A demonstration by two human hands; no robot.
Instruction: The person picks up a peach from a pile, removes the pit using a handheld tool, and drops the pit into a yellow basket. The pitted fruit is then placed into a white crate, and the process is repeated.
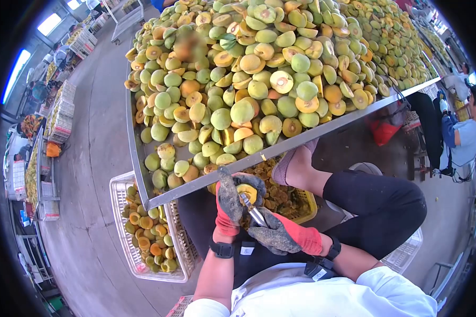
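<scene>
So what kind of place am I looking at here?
Most likely a fruit-processing shed: a metal-edged table heaped with fruit, much of it cut, a white crate holding more below its edge, and stacked crates on the left.

Cut yellow fruit (pixel 249 190), tilted silvery tool (pixel 256 215)

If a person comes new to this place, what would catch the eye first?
First, the great heap of fruit, much of it cut, on the table ahead. Then, at its near edge, the gloved left hand with a cut piece and the right hand holding a metal tool. Lower left, a white crate of cut fruit.
</scene>
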